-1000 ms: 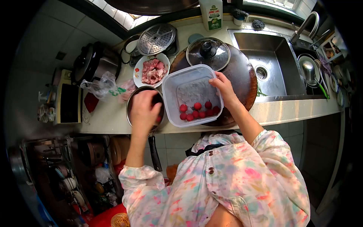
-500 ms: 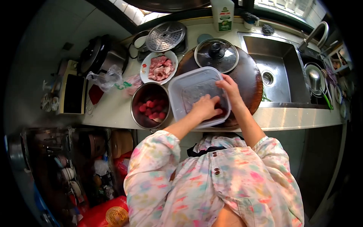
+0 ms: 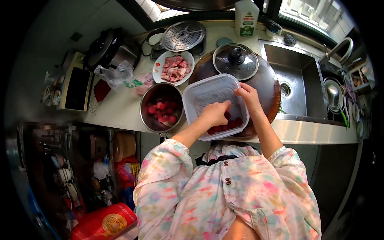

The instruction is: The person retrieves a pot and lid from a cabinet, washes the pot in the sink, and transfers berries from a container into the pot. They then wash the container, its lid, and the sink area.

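Observation:
My right hand (image 3: 249, 97) grips the right rim of a clear plastic tub (image 3: 193, 96), which is tilted toward me. Inside the tub, my left hand (image 3: 217, 114) is closed, fingers bent down; what it holds, if anything, is hidden. Several dark red round pieces (image 3: 232, 124) lie along the tub's near side. Just left of the tub stands a steel pot (image 3: 146, 94) with more red pieces (image 3: 162, 111) in it. Behind the pot, a white plate (image 3: 157, 69) bears raw meat (image 3: 175, 68).
A glass lid (image 3: 247, 69) rests on a round wooden board (image 3: 269, 90). To the right is a steel sink (image 3: 292, 68). A plastic bag (image 3: 116, 75), a cooker (image 3: 116, 50) and a white bottle (image 3: 246, 19) stand around the counter's left and back.
The view has shifted slightly. My left hand has closed, its fingers drawn together, and more red pieces show at the tub's near side.

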`<act>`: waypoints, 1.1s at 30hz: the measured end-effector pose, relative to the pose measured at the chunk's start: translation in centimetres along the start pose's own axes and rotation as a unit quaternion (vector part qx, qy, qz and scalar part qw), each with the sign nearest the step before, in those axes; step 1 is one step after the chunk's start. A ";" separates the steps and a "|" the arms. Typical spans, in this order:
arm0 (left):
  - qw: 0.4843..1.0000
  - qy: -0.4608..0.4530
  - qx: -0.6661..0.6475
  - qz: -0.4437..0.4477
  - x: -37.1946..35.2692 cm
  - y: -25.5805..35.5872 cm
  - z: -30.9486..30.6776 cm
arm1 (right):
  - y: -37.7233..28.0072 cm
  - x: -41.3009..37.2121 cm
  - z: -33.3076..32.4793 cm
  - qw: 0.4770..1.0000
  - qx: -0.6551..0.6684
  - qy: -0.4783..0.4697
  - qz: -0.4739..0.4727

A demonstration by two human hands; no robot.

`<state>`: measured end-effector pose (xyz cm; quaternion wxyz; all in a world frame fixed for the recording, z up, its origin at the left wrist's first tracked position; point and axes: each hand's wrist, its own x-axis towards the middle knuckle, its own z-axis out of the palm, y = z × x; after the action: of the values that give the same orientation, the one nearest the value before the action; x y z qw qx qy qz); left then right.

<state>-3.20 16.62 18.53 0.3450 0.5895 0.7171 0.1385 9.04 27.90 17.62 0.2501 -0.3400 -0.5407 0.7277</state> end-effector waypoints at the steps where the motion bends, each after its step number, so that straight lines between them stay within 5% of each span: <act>1: 0.999 0.020 0.019 0.021 -0.2 0.2 -0.3 | 0.0 0.1 0.0 1.000 0.001 -0.001 -0.002; 5: 0.987 0.129 -0.093 0.017 -4.3 1.2 -5.4 | 0.5 0.2 0.0 1.000 -0.006 0.002 -0.006; 7: 0.973 0.199 -0.094 -0.066 -8.0 1.9 -9.2 | 0.6 0.2 -0.1 1.000 -0.015 0.004 -0.010; 9: 0.943 0.310 -0.084 -0.084 -10.1 -2.1 -9.9 | 0.2 0.1 0.1 0.999 -0.020 0.006 -0.027; 11: 0.930 0.328 0.058 -0.152 -11.4 -5.1 -10.3 | -0.1 -0.1 0.1 0.998 -0.047 0.010 -0.034; 14: 0.890 0.413 0.192 -0.009 -11.4 -4.7 -9.0 | -0.3 0.1 0.3 0.993 -0.100 0.028 -0.053; 16: 0.942 0.336 -0.014 -0.024 -9.8 -2.0 -6.9 | 0.0 0.2 0.3 0.994 -0.089 0.039 -0.056; 18: 0.982 0.165 -0.093 -0.007 -7.2 -0.7 -3.7 | 0.3 0.6 0.1 0.993 -0.088 0.044 -0.063; 20: 0.991 0.054 -0.019 0.123 -4.0 -0.3 -0.6 | 0.7 0.8 0.0 0.992 -0.094 0.048 -0.070; 22: 0.994 -0.028 0.049 0.096 -1.8 1.2 0.6 | 0.5 0.8 0.1 0.991 -0.098 0.058 -0.076; 30: 0.989 -0.092 0.054 0.106 0.8 1.5 1.2 | 0.9 1.1 0.2 0.988 -0.107 0.074 -0.082; 33: 0.987 -0.156 -0.015 0.032 0.2 1.9 -0.3 | 0.8 1.1 0.0 0.989 -0.114 0.061 -0.072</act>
<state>-2.05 17.35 19.84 0.4570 0.6211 0.6332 0.0668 8.35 28.48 16.58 0.2936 -0.3702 -0.6271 0.6193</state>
